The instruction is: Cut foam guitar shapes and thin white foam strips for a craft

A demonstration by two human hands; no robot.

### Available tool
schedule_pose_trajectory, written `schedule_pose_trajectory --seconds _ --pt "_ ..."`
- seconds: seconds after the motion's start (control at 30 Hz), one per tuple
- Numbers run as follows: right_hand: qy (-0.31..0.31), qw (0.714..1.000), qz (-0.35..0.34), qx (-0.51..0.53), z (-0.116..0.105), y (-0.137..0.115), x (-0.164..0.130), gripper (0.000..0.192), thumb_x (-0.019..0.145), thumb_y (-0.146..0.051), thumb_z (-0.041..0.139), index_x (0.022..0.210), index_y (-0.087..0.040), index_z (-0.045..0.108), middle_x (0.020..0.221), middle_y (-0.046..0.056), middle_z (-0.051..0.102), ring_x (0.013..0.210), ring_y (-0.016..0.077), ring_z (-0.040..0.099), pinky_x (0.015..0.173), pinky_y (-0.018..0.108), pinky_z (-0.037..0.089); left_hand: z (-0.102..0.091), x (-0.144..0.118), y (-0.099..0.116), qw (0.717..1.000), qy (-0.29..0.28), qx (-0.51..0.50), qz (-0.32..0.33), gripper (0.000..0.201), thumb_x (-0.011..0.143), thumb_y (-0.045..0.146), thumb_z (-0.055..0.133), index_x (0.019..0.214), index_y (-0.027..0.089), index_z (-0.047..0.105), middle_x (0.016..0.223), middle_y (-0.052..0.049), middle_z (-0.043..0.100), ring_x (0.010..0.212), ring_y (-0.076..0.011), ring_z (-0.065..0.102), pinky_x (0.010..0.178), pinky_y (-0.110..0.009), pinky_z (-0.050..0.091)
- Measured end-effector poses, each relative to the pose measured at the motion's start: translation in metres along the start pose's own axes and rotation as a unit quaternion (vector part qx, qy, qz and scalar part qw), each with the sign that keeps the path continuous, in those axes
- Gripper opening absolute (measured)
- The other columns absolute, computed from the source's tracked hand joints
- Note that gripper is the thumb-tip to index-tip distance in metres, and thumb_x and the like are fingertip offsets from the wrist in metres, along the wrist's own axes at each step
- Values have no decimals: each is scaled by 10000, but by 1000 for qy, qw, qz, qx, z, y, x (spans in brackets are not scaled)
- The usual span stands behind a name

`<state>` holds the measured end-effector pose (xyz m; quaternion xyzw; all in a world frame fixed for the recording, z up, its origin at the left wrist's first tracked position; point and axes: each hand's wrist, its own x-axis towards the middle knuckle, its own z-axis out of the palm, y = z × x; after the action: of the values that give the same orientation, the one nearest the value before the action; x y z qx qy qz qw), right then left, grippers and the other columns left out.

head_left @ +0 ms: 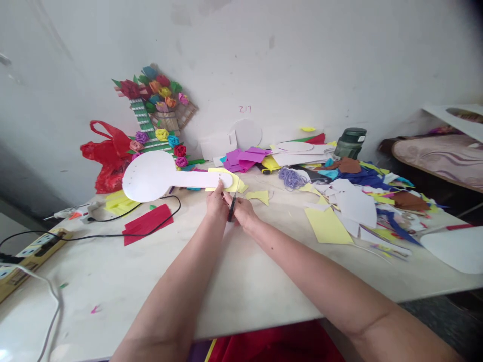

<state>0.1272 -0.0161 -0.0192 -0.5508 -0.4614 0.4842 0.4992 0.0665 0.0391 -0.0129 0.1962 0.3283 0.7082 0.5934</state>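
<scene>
My left hand (217,203) pinches the narrow end of a white paddle-shaped paper cutout (158,175), which stands up off the table with its round end pointing left. A yellow paper piece (231,182) lies against that same end. My right hand (243,210) is closed around dark-handled scissors (232,208), their blades meeting the cutout's narrow end beside my left fingers. Both forearms reach forward over the white table (226,281).
A paper-flower decoration (158,113) and a red plastic bag (107,153) stand against the wall. Coloured paper scraps (358,196) cover the right side. Red paper (147,223), a black cable (113,234), a power strip (33,249) and a green jar (350,143) are nearby.
</scene>
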Motion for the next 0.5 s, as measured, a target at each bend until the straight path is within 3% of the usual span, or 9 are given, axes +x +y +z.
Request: schedule_pose_trajectory --seconds 0.13,0.27,0.37,0.5 --pt "68 997 -38 6 3 5 0 420 679 -572 564 556 -180 477 468 -15 510 389 90 479 364 201 381 12 -7 0 999 34 -21 7 89 763 110 610 822 174 592 825 -25 670 792 -132 644 686 -191 504" --pt "112 992 -1 57 2 8 3 394 711 -557 545 600 -185 478 447 -24 490 349 87 459 326 196 329 17 -7 3 998 54 -20 -11 110 761 71 597 818 164 594 769 -18 665 707 -108 641 640 -168 501" --pt "100 990 -6 96 -2 9 3 411 715 -586 527 689 -177 496 449 -28 495 367 91 493 327 180 315 13 -3 6 999 46 -16 -15 130 761 68 595 853 159 589 751 -13 657 643 -92 626 610 -168 497" --pt "31 997 3 70 -5 8 0 493 711 -651 469 784 -166 516 501 -21 535 397 96 529 336 173 318 3 8 5 998 47 -11 -36 118 783 116 588 894 151 577 689 -10 636 583 -82 602 578 -163 483"
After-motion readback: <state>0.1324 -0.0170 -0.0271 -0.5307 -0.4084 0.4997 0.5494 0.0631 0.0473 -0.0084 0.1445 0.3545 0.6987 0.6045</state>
